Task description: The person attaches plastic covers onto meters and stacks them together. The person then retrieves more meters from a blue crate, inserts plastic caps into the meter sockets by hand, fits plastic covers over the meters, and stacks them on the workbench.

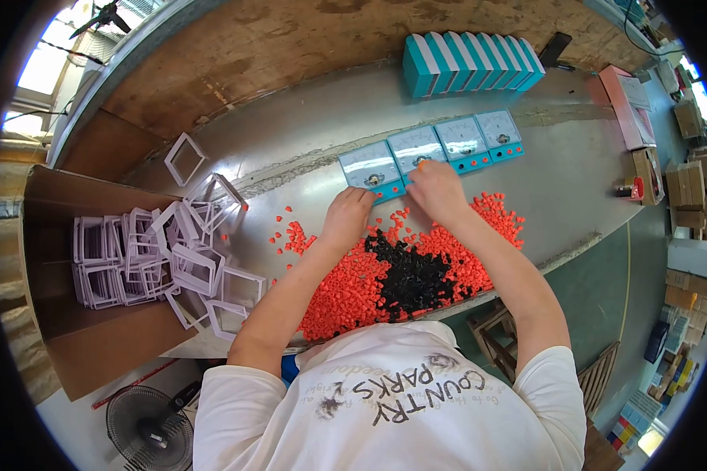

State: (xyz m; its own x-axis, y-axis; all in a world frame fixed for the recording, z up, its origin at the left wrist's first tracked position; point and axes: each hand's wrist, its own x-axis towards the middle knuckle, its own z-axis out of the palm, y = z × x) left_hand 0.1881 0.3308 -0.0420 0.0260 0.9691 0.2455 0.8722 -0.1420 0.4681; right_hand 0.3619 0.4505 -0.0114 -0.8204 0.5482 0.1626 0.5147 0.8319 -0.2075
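Four meters with white dial faces and teal bases stand in a slanting row on the metal bench. My left hand (349, 216) is closed at the lower left corner of the leftmost meter (367, 162), its fingertips touching the base. Over the lower edge of the second meter (412, 145) my right hand (438, 191) has its fingers pinched together. A small orange bit shows at those fingertips; I cannot make out what it is. Red caps sit along the meters' base strips. Loose red caps (339, 294) and black pieces (413, 281) lie heaped beneath my forearms.
An open cardboard box (106, 330) on the left holds many pale frames (192, 268), some spilling onto the bench. Teal-and-white boxed units (471, 67) stand in a row at the back. A pink box (627, 106) is at the right end. A fan (151, 428) stands lower left.
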